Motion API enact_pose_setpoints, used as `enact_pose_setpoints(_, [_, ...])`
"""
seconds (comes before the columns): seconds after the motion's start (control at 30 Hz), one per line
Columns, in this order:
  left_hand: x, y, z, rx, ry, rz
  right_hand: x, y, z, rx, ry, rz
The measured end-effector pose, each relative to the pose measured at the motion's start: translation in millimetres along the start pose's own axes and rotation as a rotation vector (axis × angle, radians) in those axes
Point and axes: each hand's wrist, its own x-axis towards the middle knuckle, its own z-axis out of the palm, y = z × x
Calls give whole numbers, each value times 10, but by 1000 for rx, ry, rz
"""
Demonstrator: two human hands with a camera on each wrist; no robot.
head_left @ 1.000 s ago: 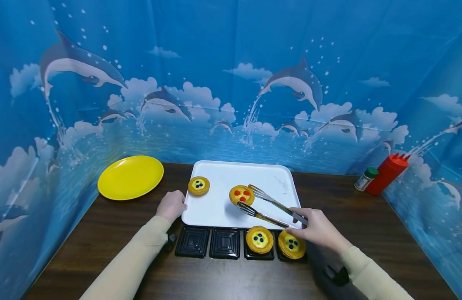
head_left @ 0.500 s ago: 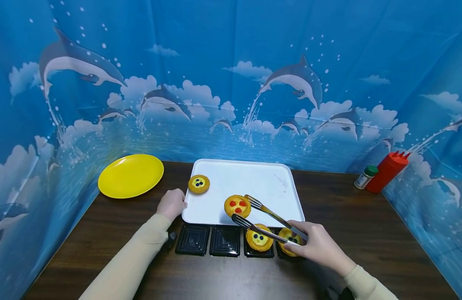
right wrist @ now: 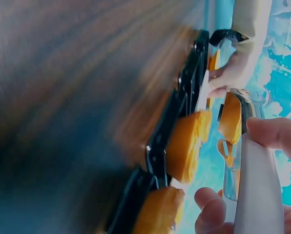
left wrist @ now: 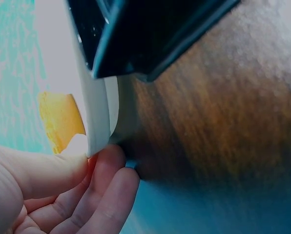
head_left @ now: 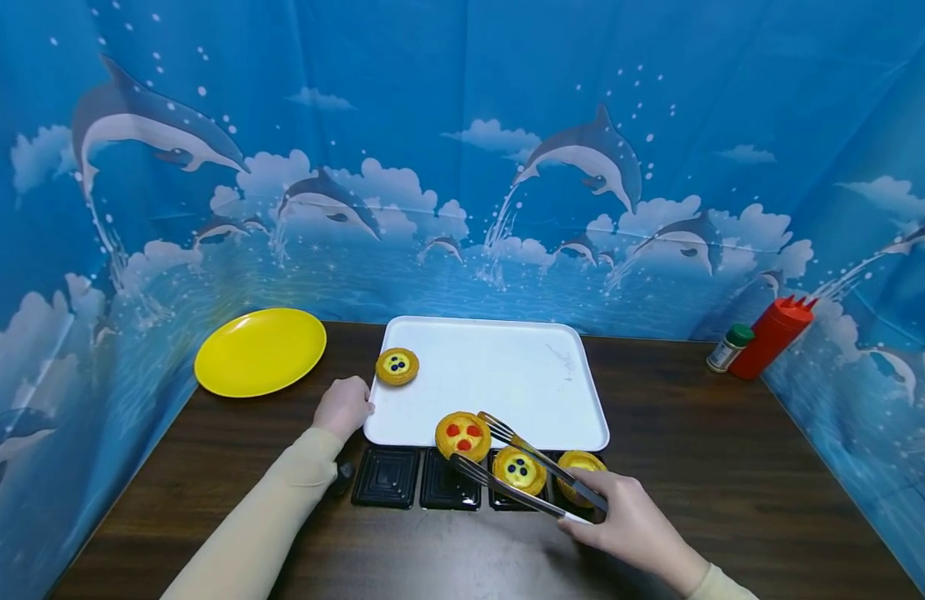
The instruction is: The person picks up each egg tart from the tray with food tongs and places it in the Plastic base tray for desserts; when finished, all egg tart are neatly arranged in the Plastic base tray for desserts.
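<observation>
My left hand (head_left: 344, 408) pinches the left rim of the white tray (head_left: 500, 367); the left wrist view shows thumb and fingers around that rim (left wrist: 97, 112). With my right hand (head_left: 620, 518) I hold metal tongs (head_left: 548, 466). Between the tong ends is an egg tart with red toppings (head_left: 462, 437), raised over the tray's front edge and the back of the second black container (head_left: 449, 490). A tart with blue dots (head_left: 397, 367) lies at the tray's left. Two similar tarts (head_left: 519, 472) sit in the right-hand black containers, partly behind the tongs.
The leftmost black container (head_left: 385, 479) holds nothing. At back left lies a yellow plate (head_left: 260, 352). A red squeeze bottle (head_left: 773, 337) and a green-capped shaker (head_left: 729, 348) stand at back right. A dolphin-print curtain (head_left: 402, 125) hangs behind the table.
My right hand has brought the tongs and the red-topped tart from over the tray towards me and to the left, to above the second container. My left hand stays on the rim.
</observation>
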Motion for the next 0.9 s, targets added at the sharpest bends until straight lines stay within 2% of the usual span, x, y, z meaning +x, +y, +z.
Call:
enact_pose_setpoints(0.17, [-2, 2, 5, -2, 3, -1, -54, 13, 82, 6, -31, 3])
enact_pose_setpoints(0.4, [-11, 2, -7, -1, 6, 4, -112, -6, 168, 24, -73, 56])
enact_pose_setpoints(0.7, [-7, 1, -5, -7, -4, 1, -192, -61, 267, 27, -128, 62])
enact_pose_setpoints(0.9, [-3, 1, -1, -5, -1, 4, -220, -97, 325, 38, -155, 111])
